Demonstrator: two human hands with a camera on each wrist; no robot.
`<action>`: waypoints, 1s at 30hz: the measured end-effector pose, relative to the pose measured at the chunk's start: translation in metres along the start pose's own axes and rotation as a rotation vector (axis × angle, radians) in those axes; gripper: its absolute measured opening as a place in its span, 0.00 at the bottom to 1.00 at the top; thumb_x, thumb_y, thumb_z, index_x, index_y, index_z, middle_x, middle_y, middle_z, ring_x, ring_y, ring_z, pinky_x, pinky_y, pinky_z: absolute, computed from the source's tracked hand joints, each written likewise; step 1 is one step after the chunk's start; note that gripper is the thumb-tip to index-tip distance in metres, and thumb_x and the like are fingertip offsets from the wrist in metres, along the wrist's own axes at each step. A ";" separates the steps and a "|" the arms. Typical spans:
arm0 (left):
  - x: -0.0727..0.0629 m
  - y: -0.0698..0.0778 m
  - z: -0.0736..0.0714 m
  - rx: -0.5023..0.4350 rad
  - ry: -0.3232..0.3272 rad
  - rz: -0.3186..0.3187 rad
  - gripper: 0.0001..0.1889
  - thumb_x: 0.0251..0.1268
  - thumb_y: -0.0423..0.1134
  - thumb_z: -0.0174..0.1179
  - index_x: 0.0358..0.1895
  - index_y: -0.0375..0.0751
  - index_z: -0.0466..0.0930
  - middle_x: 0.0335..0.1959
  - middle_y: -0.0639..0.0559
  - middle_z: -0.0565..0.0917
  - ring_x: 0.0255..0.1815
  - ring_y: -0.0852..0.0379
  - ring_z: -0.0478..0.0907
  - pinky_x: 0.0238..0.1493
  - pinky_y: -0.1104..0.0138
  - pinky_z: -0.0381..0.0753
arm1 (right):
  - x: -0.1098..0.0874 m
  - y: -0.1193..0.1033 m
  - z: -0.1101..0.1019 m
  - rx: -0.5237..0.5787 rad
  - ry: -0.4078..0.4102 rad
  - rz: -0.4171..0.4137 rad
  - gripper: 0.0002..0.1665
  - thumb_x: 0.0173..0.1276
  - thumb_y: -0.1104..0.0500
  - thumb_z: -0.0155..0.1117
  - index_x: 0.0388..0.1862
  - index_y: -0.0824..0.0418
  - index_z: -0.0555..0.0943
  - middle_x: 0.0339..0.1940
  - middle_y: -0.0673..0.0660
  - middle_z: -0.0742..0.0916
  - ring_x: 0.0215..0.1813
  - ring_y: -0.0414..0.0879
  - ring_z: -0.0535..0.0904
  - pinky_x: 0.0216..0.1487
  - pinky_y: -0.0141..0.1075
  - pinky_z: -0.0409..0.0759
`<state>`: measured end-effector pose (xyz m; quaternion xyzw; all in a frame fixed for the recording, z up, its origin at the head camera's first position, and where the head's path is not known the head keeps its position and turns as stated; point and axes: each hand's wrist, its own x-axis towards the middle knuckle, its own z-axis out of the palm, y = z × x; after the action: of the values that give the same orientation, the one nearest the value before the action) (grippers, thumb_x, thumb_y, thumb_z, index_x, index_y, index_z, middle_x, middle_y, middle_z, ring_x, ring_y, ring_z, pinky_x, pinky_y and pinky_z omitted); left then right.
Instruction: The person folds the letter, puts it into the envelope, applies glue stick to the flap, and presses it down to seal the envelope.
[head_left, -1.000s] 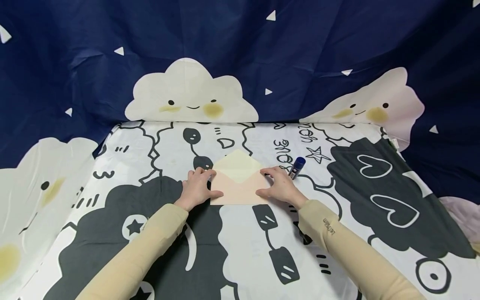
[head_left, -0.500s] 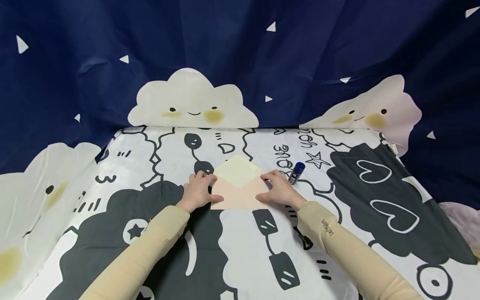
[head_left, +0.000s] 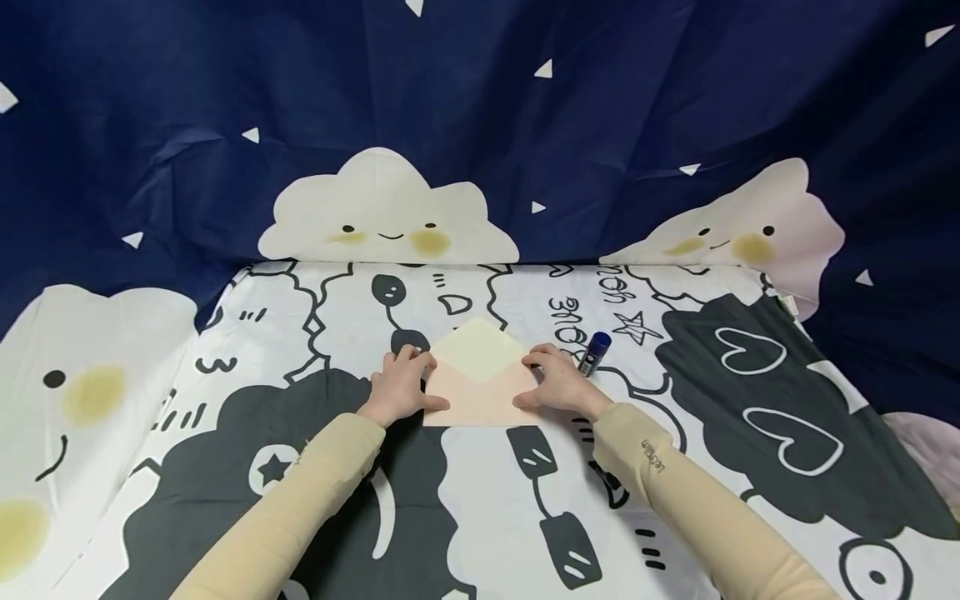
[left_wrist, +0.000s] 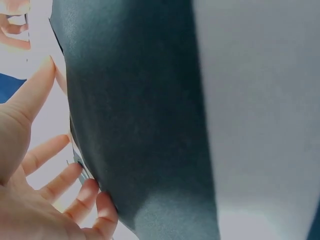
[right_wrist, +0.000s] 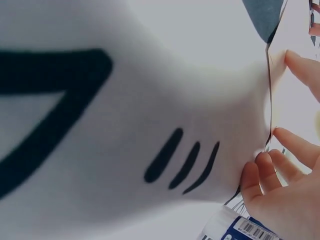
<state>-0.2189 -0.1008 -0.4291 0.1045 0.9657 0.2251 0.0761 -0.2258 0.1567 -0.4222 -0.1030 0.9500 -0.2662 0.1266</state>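
A pale pink envelope (head_left: 480,400) lies flat on the printed cloth, its cream-lined flap (head_left: 480,346) raised and pointing away from me. My left hand (head_left: 397,387) rests at the envelope's left edge, thumb low and index finger higher up. In the left wrist view the left hand's (left_wrist: 45,175) thumb and fingers are spread apart. At the right edge, my right hand (head_left: 558,383) touches the envelope in a mirrored way. The right wrist view shows the right hand (right_wrist: 285,185) with thumb and index apart. A glue stick (head_left: 595,354) with a blue cap is just beyond the right hand.
A black-and-white cartoon cloth (head_left: 495,533) covers the surface under the envelope. Behind it hangs a dark blue curtain (head_left: 480,100) printed with clouds and white triangles. The glue stick's label (right_wrist: 252,230) shows at the bottom of the right wrist view.
The whole head view has shifted slightly, so the scene sits lower in the picture. Both hands keep their places at the envelope's edges, and the envelope and glue stick stay put.
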 end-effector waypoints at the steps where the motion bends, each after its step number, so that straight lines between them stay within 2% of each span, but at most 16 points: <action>1: 0.000 0.000 0.000 -0.001 -0.003 0.003 0.29 0.48 0.51 0.74 0.52 0.42 0.77 0.61 0.40 0.70 0.55 0.39 0.65 0.47 0.40 0.71 | 0.000 0.000 0.000 -0.001 -0.003 -0.001 0.44 0.48 0.52 0.77 0.63 0.68 0.73 0.69 0.67 0.69 0.69 0.64 0.62 0.70 0.54 0.63; 5: 0.001 0.000 -0.001 -0.012 -0.009 0.016 0.29 0.47 0.50 0.74 0.51 0.41 0.76 0.63 0.41 0.71 0.56 0.38 0.64 0.48 0.40 0.70 | 0.001 0.000 0.000 0.011 -0.014 0.011 0.44 0.48 0.52 0.77 0.63 0.68 0.73 0.71 0.66 0.69 0.71 0.64 0.60 0.72 0.53 0.61; 12: 0.002 -0.003 -0.002 -0.032 -0.024 0.022 0.35 0.47 0.50 0.74 0.59 0.41 0.74 0.64 0.40 0.70 0.57 0.37 0.63 0.48 0.40 0.70 | 0.002 0.002 0.000 0.031 -0.012 0.020 0.47 0.47 0.52 0.77 0.65 0.67 0.70 0.70 0.65 0.70 0.69 0.62 0.62 0.71 0.53 0.61; 24: 0.009 -0.002 -0.008 -0.049 -0.108 -0.006 0.49 0.46 0.50 0.75 0.72 0.43 0.57 0.66 0.38 0.63 0.61 0.35 0.58 0.50 0.37 0.68 | 0.007 -0.002 -0.003 0.032 -0.051 0.032 0.56 0.45 0.54 0.79 0.72 0.65 0.62 0.69 0.66 0.69 0.65 0.61 0.62 0.69 0.55 0.63; 30: 0.011 0.000 -0.009 -0.050 -0.119 -0.008 0.50 0.46 0.50 0.75 0.72 0.43 0.57 0.68 0.37 0.61 0.63 0.33 0.57 0.52 0.36 0.67 | 0.011 -0.003 -0.005 0.022 -0.084 0.046 0.57 0.44 0.54 0.79 0.72 0.62 0.61 0.68 0.66 0.67 0.64 0.61 0.62 0.67 0.57 0.65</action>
<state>-0.2313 -0.1023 -0.4225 0.1120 0.9540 0.2422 0.1366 -0.2372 0.1537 -0.4179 -0.0907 0.9431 -0.2689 0.1734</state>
